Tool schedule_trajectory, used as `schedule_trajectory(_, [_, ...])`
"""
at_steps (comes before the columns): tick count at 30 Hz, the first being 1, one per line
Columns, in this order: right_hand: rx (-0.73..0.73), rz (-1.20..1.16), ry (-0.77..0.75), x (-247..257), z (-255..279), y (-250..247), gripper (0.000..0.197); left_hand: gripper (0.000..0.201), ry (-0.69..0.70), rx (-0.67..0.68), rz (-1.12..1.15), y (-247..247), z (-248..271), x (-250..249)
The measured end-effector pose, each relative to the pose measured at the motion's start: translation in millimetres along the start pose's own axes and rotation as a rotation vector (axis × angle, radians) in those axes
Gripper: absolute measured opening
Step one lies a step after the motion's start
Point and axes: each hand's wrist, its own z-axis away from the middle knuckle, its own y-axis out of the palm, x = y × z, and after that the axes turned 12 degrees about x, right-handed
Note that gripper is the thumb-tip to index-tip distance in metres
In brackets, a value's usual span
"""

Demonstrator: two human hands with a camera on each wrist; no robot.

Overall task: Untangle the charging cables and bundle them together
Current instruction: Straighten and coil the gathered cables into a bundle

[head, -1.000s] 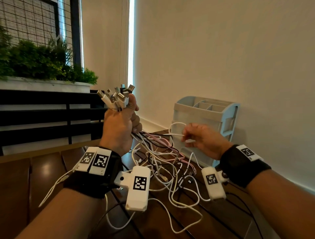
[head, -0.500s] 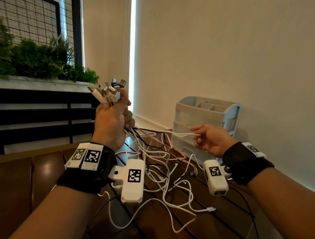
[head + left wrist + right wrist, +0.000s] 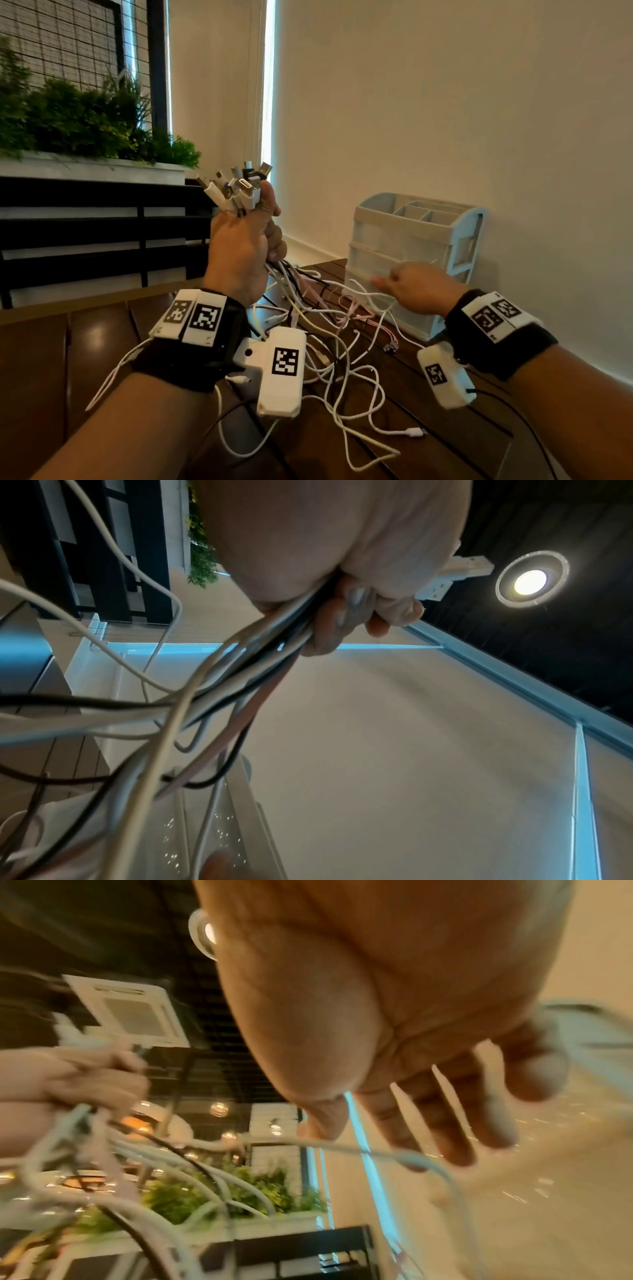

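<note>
My left hand is raised and grips a bunch of charging cables just below their plugs, which stick up out of the fist. In the left wrist view its fingers curl round white, black and pink cords. The cords hang down into a tangle on the wooden table. My right hand hovers over the tangle in front of the organizer. Its fingers are stretched out, and a white cable runs loosely across the fingertips, not pinched.
A pale blue desk organizer with drawers stands against the wall at the table's back right. One loose white plug end lies near the front. A planter with greenery sits behind the table on the left.
My right hand pinched a white cable and drew it to the right; now its fingers have opened and the hand has dropped lower. My left hand keeps its grip on the bunch.
</note>
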Motion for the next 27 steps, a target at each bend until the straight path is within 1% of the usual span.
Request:
schedule_trajectory(1, [-0.087, 0.011, -0.069, 11.1, 6.5, -7.6, 0.06, 0.035, -0.008, 0.02, -0.002, 4.2, 1.2, 2.4])
schedule_trajectory(2, [-0.153, -0.054, -0.172, 21.8, 12.2, -14.7, 0.057, 0.035, -0.016, 0.037, -0.005, 8.8, 2.6, 3.7])
schedule_trajectory(3, [-0.15, -0.165, -0.311, 33.6, 19.7, -21.0, 0.056, 0.034, -0.016, 0.053, -0.014, 12.0, 3.7, 5.2])
schedule_trajectory(4, [-0.069, -0.311, -0.465, 47.5, 27.7, -25.5, 0.064, 0.033, -0.016, 0.069, -0.042, 14.6, 4.9, 6.2])
schedule_trajectory(6, [0.153, -0.583, -0.727, 76.0, 40.8, -26.9, 0.095, 0.031, -0.007, 0.082, -0.147, 17.7, 7.3, 6.3])
schedule_trajectory(7, [0.191, -0.675, -0.809, 87.3, 43.5, -24.3, 0.102, 0.032, -0.004, 0.096, -0.152, 19.7, 8.8, 4.5])
schedule_trajectory(8, [0.166, -0.752, -0.841, 94.4, 40.2, -18.5, 0.099, 0.033, -0.01, 0.113, -0.096, 22.0, 9.9, 2.0])
schedule_trajectory(9, [0.107, -0.791, -0.835, 99.3, 37.5, -13.9, 0.083, 0.033, -0.019, 0.138, -0.017, 23.5, 10.1, -0.7])
schedule_trajectory(10, [0.041, -0.77, -0.808, 102.3, 33.3, -9.2, 0.061, 0.033, -0.025, 0.16, 0.043, 23.6, 9.3, -3.7])
schedule_trajectory(11, [0.001, -0.7, -0.778, 103.4, 29.5, -4.6, 0.038, 0.033, -0.031, 0.172, 0.064, 22.3, 8.2, -6.4])
schedule_trajectory(12, [-0.001, -0.623, -0.746, 101.2, 24.1, 0.6, 0.02, 0.033, -0.035, 0.177, 0.059, 19.6, 6.6, -9.3])
schedule_trajectory(13, [0.017, -0.566, -0.718, 96.6, 18.3, 5.6, 0.01, 0.033, -0.034, 0.177, 0.04, 15.4, 4.5, -11.7])
schedule_trajectory(16, [0.006, -0.474, -0.649, 77.3, 4.7, 15.3, 0.01, 0.034, -0.038, 0.16, 0.007, 2.9, -0.3, -17.5])
schedule_trajectory(19, [-0.106, -0.285, -0.575, 56.0, -6.9, 16.3, 0.015, 0.033, -0.034, 0.164, -0.015, -5.2, -1.6, -20.4])
schedule_trajectory(21, [-0.151, -0.158, -0.573, 48.0, -11.4, 17.1, 0.017, 0.033, -0.039, 0.165, -0.021, -7.9, -2.3, -20.8])
schedule_trajectory(22, [-0.165, -0.117, -0.57, 43.6, -13.9, 16.8, 0.015, 0.033, -0.043, 0.153, -0.017, -9.0, -2.7, -21.4])
schedule_trajectory(23, [-0.168, -0.114, -0.549, 38.4, -14.6, 16.3, 0.01, 0.033, -0.049, 0.14, -0.012, -9.8, -3.1, -22.4])
schedule_trajectory(24, [-0.161, -0.148, -0.53, 31.9, -14.5, 15.5, 0.01, 0.033, -0.051, 0.128, -0.008, -10.8, -3.9, -23.8])
schedule_trajectory(26, [-0.133, -0.229, -0.507, 17.8, -14.2, 15.2, 0.018, 0.034, -0.047, 0.115, 0.003, -14.2, -5.3, -27.2])
schedule_trajectory(27, [-0.121, -0.216, -0.493, 11.5, -13.8, 13.3, 0.017, 0.034, -0.045, 0.113, 0.0, -16.7, -5.7, -28.5])
